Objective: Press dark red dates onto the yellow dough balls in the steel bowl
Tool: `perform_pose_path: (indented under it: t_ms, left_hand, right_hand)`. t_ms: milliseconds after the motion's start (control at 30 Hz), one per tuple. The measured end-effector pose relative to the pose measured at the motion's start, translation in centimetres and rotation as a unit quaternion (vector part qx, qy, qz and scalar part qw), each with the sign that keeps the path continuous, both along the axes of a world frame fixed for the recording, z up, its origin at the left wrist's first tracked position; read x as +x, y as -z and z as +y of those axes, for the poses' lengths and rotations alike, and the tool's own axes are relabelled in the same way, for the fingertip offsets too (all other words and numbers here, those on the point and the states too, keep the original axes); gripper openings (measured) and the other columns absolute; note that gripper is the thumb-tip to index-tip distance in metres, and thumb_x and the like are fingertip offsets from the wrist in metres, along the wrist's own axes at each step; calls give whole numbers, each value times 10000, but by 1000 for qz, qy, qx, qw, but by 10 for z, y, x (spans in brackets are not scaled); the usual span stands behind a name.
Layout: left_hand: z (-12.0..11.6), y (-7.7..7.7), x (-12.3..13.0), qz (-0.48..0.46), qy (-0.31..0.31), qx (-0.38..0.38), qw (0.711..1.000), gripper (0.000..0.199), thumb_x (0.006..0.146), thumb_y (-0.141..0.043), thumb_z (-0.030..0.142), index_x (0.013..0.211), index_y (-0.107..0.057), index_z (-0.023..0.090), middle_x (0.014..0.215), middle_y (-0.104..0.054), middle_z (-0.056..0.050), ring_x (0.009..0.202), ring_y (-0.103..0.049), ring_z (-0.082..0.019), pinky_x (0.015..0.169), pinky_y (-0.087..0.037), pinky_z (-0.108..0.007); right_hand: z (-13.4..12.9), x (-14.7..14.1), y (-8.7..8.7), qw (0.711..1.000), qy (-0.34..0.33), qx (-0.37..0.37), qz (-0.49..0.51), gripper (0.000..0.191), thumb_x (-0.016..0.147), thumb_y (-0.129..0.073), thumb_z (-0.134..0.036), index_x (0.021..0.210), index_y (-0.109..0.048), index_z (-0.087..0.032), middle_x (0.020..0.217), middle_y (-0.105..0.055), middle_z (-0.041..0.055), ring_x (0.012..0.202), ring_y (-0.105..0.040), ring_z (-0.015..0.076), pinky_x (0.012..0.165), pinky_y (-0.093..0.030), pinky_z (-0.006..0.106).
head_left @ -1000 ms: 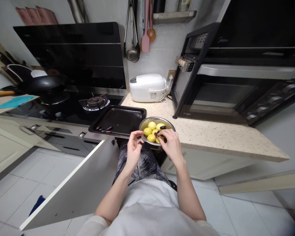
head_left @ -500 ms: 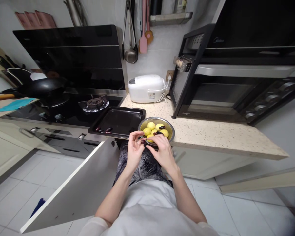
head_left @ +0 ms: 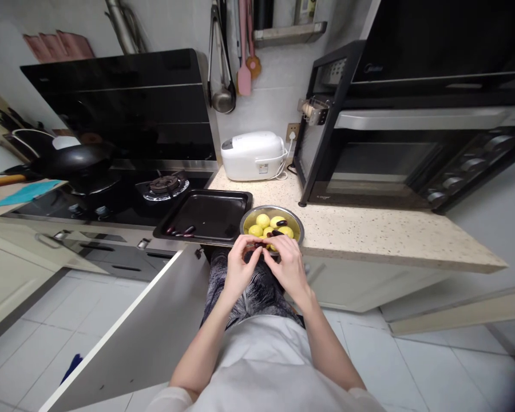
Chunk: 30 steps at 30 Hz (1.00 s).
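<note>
1. A dark piece (head_left: 258,245) was held between the fingertips of both hands, at the near rim of the bowl (head_left: 301,228); it was mostly hidden by the fingers.
2. The grip of the left hand (head_left: 241,264) was closed on the dark piece from the left, and that of the right hand (head_left: 285,263) was closed on it from the right.
3. Yellow balls (head_left: 263,221) were contained in the bowl, with other dark pieces (head_left: 282,223) laid on top of them.
4. A black tray (head_left: 210,212) was set just left of the bowl; more small dark ones (head_left: 189,230) were grouped at its near left corner.
5. The white appliance (head_left: 254,155) was placed behind the bowl on the speckled tabletop (head_left: 360,234), and the oven (head_left: 381,166) was positioned to the right.
6. Beyond the tray, to the left, the burner (head_left: 163,184) was seen, then the wok (head_left: 71,160).
</note>
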<state>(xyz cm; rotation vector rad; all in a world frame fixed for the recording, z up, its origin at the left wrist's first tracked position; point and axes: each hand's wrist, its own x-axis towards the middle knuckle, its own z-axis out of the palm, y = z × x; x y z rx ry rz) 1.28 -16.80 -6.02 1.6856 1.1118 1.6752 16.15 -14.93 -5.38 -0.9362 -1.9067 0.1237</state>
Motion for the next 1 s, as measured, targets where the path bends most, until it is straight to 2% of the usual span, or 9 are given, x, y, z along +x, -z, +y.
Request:
perform_pose_path:
  t_ms: [133,300,533,633,800,1000]
  left_hand:
    - [8,-5,-1,46,-42,37,997,80,991,-613,206,1032,-682,211,1051,-637,-71,985,-678,-189,855,-593,-305]
    - [34,-7,-1,110,-77,54,989,95,983,-590,158,1022,-654,217,1042,-632,-67,1000,-671,-199,890,-577,-331]
    - [62,-7,-1,234,-111,-2,966,132,853,-718,97,864,-656,213,923,-724,-48,907,-665,-242,878,-489,-395]
    - [63,-6,-4,249,-115,-25,961,143,815,-757,112,827,-663,219,886,-735,-50,884,-655,-255,895,-464,-418]
    - [58,-5,-7,261,-116,-23,958,111,828,-753,147,844,-672,221,893,-731,-57,902,-636,-260,938,-439,-435]
    - [47,-7,-11,222,-104,9,970,92,905,-674,177,980,-686,229,1051,-674,-73,1036,-628,-262,962,-470,-404]
  right_hand:
    - [4,4,1,998,33,1,49,120,977,-606,-200,1054,-694,-225,1015,-768,55,974,-675,252,878,-490,418]
    - [5,5,1,993,60,6,99,135,980,-577,-186,985,-706,-225,962,-770,51,938,-677,241,870,-500,406]
    - [2,9,2,991,71,10,110,156,978,-558,-194,949,-707,-231,928,-769,52,903,-683,239,850,-515,401]
    - [3,14,3,991,79,4,112,164,976,-554,-187,957,-711,-233,936,-770,54,910,-683,245,857,-521,412]
    - [3,15,5,990,84,2,110,164,974,-553,-188,955,-709,-237,941,-770,54,911,-686,249,869,-527,424]
    - [6,19,7,991,80,19,110,163,986,-556,-183,971,-712,-225,951,-769,57,920,-688,242,874,-529,416]
